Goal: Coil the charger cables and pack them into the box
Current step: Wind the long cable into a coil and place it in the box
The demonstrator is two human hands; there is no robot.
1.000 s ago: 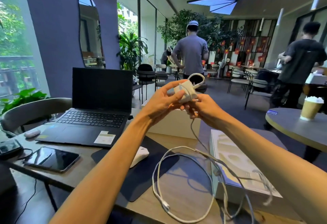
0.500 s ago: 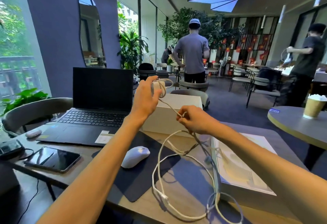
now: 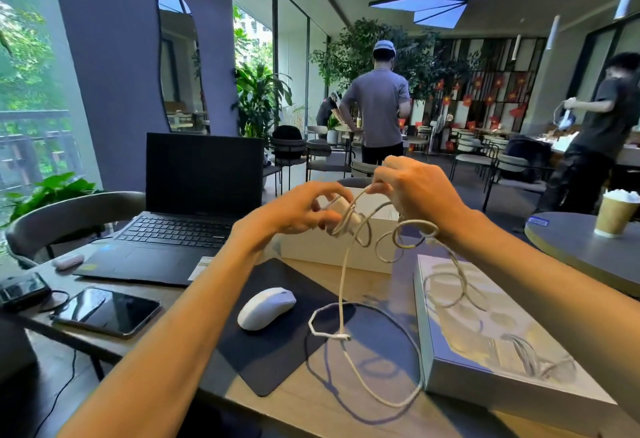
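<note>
Now both hands are raised over the surface (image 3: 304, 403), close together. Left hand (image 3: 298, 210) grips the white charger brick (image 3: 341, 212), fingers curled round it. Right hand (image 3: 415, 191) pinches the white cable (image 3: 342, 281) just above the brick. A few turns of cable wrap the brick, and loose loops hang under the right wrist. One strand drops straight down to the surface, where the rest lies in a wide loop with the plug end (image 3: 341, 336) at the edge of the dark mouse pad (image 3: 277, 358). An open white box (image 3: 304, 252) sits just behind the hands. A flat white box (image 3: 485, 344) lies at right with a second cable (image 3: 530, 361) on it. White mouse (image 3: 266, 307) on the pad; laptop (image 3: 194, 195) and phone (image 3: 107, 309) at left.
</note>
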